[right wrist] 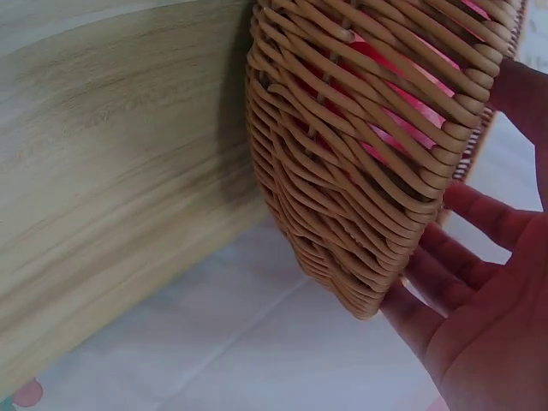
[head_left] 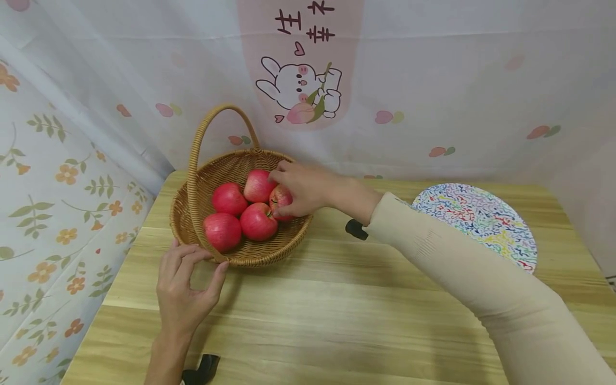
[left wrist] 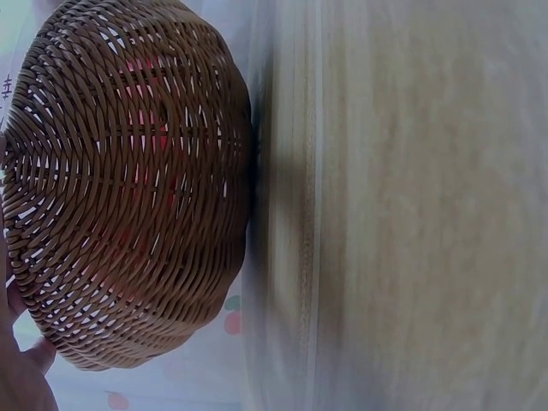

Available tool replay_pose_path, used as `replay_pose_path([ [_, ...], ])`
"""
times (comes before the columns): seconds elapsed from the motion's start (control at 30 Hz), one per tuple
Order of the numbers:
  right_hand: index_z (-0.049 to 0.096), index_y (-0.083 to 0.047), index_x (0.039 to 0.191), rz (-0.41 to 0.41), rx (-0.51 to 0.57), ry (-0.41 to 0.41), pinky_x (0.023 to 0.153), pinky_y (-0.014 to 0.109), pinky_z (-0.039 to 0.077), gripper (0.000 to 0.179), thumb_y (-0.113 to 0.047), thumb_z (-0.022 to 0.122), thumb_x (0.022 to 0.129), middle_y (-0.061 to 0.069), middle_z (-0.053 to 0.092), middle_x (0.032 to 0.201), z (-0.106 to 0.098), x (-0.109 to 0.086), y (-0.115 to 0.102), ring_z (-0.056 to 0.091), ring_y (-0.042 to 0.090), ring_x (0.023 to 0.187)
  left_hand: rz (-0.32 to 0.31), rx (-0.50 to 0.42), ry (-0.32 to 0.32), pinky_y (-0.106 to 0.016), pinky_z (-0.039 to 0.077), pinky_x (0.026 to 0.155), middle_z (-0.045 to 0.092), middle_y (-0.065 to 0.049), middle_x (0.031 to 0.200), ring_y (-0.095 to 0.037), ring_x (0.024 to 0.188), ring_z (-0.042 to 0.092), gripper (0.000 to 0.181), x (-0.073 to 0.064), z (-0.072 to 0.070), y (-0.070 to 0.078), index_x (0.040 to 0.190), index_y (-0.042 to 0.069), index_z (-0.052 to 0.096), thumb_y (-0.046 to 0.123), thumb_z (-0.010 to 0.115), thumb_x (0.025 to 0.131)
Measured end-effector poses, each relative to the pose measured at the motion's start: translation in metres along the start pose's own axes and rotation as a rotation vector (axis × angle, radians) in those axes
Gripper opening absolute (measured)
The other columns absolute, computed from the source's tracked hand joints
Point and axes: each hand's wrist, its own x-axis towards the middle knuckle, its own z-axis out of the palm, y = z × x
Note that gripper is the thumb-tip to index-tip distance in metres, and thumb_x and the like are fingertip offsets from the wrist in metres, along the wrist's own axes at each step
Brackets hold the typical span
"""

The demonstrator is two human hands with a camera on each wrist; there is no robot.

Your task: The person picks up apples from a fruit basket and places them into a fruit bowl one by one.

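Observation:
A wicker basket (head_left: 260, 261) with a tall arched handle stands at the table's back left, holding several red apples (head_left: 222, 232). At its near rim, my left hand (head_left: 185, 286) grips the edge by the foot of the handle, with fingers and thumb on either side. My right hand (head_left: 308, 190) reaches over the right rim and holds the rightmost apple (head_left: 280, 199) between thumb and fingers, partly covering it. In the right wrist view, the fingers (right wrist: 492, 218) pass behind the basket's rim, so their tips are hidden. Red shows through the weave (left wrist: 154, 171) in the left wrist view.
A round board (head_left: 481, 219) with multicoloured squiggles lies at the back right, partly behind my right sleeve (head_left: 447, 256). The wooden table (head_left: 337, 321) meets a printed curtain (head_left: 409, 80) at its back edge. Black wrist-camera parts (head_left: 356, 229) show beside my wrists.

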Motion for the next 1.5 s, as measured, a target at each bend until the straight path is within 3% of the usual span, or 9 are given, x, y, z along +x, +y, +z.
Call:
replay_pose_path([
  [0.27,0.055,-0.007,0.142,0.035,-0.083,-0.083,0.098,0.042,0.054,0.076,-0.055,0.080,0.088,0.012,0.057,0.129,0.007,0.009,-0.003,0.061,0.027,0.117,-0.007,-0.009,-0.001,-0.053,0.040,0.120,0.066,-0.021,0.090,-0.043,0.090,0.058,0.056,-0.002,0.001,0.000,0.083,-0.004,0.070,0.050,0.071,0.098],
  [0.57,0.047,-0.010,0.148,0.077,-0.103,-0.171,0.109,0.043,0.050,0.088,-0.057,0.083,0.084,0.013,0.054,0.137,0.013,0.019,-0.006,0.059,0.028,0.127,-0.007,-0.016,0.002,-0.051,0.039,0.121,0.065,-0.022,0.089,-0.043,0.088,0.058,0.056,-0.001,0.000,-0.001,0.082,-0.004,0.069,0.049,0.071,0.098],
  [0.87,0.047,-0.010,0.147,0.072,-0.086,-0.172,0.111,0.045,0.050,0.084,-0.048,0.087,0.083,0.017,0.054,0.140,0.013,0.020,-0.005,0.061,0.033,0.127,-0.008,-0.027,-0.002,-0.055,0.040,0.120,0.066,-0.021,0.088,-0.042,0.089,0.057,0.055,-0.001,0.001,-0.001,0.082,-0.004,0.070,0.049,0.072,0.097],
  [1.23,0.044,-0.009,0.155,0.064,-0.054,-0.174,0.118,0.046,0.044,0.085,-0.044,0.083,0.088,0.021,0.051,0.152,0.017,0.018,-0.003,0.056,0.035,0.136,-0.001,-0.013,0.014,-0.048,0.040,0.121,0.065,-0.022,0.087,-0.044,0.088,0.057,0.056,-0.001,0.001,0.002,0.081,-0.005,0.069,0.049,0.071,0.098],
  [1.5,0.052,-0.007,0.147,0.009,-0.027,-0.101,0.110,0.043,0.050,0.077,-0.039,0.085,0.085,0.016,0.059,0.134,0.016,0.011,-0.002,0.061,0.031,0.122,0.003,-0.011,0.017,-0.045,0.039,0.122,0.065,-0.022,0.087,-0.045,0.089,0.058,0.057,0.001,0.001,0.004,0.082,-0.005,0.069,0.049,0.071,0.099],
])
